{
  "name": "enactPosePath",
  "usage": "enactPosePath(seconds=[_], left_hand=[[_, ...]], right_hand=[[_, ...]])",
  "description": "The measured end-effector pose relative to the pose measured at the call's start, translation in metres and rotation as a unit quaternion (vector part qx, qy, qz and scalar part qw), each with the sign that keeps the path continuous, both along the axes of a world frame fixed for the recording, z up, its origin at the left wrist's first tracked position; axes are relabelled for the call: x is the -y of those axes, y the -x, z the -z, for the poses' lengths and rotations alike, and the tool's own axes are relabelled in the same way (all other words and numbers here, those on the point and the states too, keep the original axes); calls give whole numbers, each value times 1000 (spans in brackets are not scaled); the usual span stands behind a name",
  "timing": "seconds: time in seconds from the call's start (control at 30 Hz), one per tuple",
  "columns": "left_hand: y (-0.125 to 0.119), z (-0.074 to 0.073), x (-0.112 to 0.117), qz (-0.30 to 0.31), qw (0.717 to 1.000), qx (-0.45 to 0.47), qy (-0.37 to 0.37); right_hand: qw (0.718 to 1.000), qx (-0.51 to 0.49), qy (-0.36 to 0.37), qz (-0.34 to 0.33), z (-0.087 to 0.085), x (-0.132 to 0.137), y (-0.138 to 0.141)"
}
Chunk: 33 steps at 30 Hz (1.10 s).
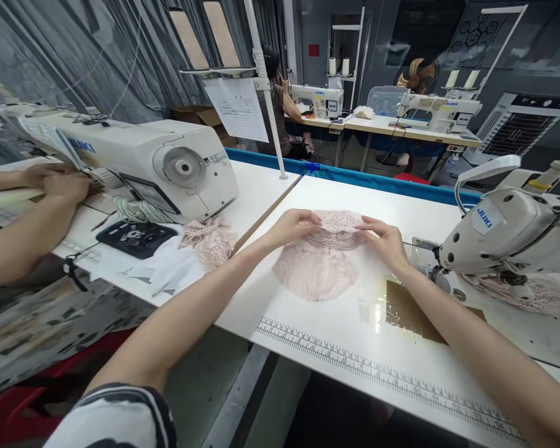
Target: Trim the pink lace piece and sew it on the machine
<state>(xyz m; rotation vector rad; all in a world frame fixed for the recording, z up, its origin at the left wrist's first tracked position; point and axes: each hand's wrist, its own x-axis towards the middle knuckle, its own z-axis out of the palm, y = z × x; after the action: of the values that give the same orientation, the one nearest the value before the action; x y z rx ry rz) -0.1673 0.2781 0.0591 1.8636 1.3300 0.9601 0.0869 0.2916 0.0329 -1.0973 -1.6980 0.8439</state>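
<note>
Both my hands hold a pale pink lace piece with a scalloped edge, just above the white table. My left hand pinches its left end between thumb and fingers. At the opposite end, my right hand grips the lace the same way. Below it, a second pale pink lace piece, rounded in outline, lies flat on the tabletop; its upper part is covered by the held one. Whether the two pieces are joined I cannot tell.
A sewing machine with pink lace under it stands at right. Left are another sewing machine, a phone, crumpled lace and a co-worker's hands. A printed ruler runs along the front edge.
</note>
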Motion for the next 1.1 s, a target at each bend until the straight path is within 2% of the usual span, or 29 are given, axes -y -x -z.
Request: enactPosePath(seconds=[0.2,0.3,0.37,0.47,0.53,0.6,0.73,0.87,1.0,1.1], left_hand=[[-2,1,6,29,998,-42,25],[1,2,14,23,997,-66,28],[4,2,21,-4,997,-80,20],[10,2,37,-79,990,-118,8],[13,2,50,-125,981,-150,10],[13,0,62,-145,974,-174,24],[9,-2,78,-114,976,-172,63],[7,-2,79,-76,987,-121,76],[4,-5,74,-42,993,-47,98],[-1,-15,72,-1,992,15,125]], right_hand=[[998,48,13,-31,7,9,-1],[995,92,22,-39,7,10,-4],[992,118,23,-27,3,14,-8],[989,148,5,-1,-5,27,-12],[984,177,-5,-19,-10,39,-12],[976,215,-7,-44,-12,50,-9],[961,270,-3,-54,-8,62,-1],[955,287,30,-64,-10,58,1],[951,287,77,-88,-22,47,8],[948,270,102,-131,-34,39,21]])
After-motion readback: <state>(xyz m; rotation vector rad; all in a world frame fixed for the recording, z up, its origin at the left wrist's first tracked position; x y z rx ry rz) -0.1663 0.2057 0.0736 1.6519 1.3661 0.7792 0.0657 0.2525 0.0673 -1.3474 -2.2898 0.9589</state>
